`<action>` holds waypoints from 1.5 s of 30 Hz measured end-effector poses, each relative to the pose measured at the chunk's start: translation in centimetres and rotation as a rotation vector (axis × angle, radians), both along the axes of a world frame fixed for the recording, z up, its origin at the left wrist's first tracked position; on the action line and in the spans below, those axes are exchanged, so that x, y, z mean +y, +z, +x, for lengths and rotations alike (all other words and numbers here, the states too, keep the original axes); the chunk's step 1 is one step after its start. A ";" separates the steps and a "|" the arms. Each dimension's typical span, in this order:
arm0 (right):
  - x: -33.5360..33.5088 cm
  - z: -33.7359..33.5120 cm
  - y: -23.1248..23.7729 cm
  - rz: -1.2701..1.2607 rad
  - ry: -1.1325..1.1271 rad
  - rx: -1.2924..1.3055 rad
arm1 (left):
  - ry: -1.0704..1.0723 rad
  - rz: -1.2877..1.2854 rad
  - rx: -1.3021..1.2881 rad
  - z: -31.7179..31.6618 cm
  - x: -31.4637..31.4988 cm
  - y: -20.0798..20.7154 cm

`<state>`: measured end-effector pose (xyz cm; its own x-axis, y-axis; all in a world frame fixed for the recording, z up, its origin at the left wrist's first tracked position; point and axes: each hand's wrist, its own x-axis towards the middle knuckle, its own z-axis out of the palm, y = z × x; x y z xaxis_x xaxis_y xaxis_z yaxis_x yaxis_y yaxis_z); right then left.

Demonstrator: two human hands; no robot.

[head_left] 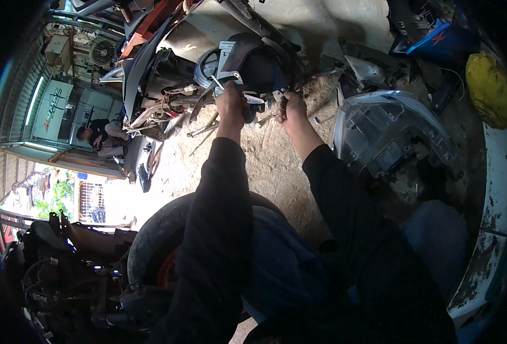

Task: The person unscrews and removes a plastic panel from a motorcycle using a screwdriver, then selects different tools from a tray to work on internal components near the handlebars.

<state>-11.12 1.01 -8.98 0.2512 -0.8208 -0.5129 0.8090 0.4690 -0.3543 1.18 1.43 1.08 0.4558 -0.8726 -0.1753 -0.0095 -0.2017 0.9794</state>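
Both arms in black sleeves reach forward over the floor. My left hand [228,107] is closed at the near edge of a dark curved motorcycle mudguard [259,64], beside a white-and-silver bracket [230,77]. What lies inside its fingers is mostly hidden. A short gap to the right, my right hand [294,112] has its fingers curled together just below the mudguard's right side. Something small and dark shows at its fingertips, too unclear to name. A white plate [225,56] stands at the mudguard's left.
Loose motorcycle wiring and parts [164,106] lie to the left. On the right are a clear plastic cover [391,126], a blue panel [437,39] and a yellow bag [488,92]. A tyre [153,243] stands near my left arm. Another person [101,137] sits far left.
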 end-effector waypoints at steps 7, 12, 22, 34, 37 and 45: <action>0.2 2.3 2.2 -0.366 -0.233 0.344 | 0.008 -0.082 0.345 0.4 0.2 1.1; 0.5 1.7 4.1 -0.680 -0.154 0.439 | -0.074 -0.099 0.451 0.9 0.3 1.4; 2.0 1.8 8.0 -0.871 -0.217 0.164 | -0.173 -0.308 0.708 -0.5 0.7 2.9; 2.5 2.4 8.2 -1.130 -0.286 0.849 | -0.160 -0.343 0.478 -1.4 1.2 3.4; 2.8 2.5 8.4 -1.093 -0.298 0.889 | -0.172 -0.330 0.395 -2.3 1.3 3.7; 2.3 2.1 7.7 -1.223 -0.407 1.014 | -0.015 -0.230 0.253 -3.9 1.5 4.4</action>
<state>-8.98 3.35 -1.26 -0.0842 -0.7623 0.6417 0.0210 -0.6452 -0.7637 -2.75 2.92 5.53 0.4100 -0.9086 -0.0793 0.2384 0.0228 0.9709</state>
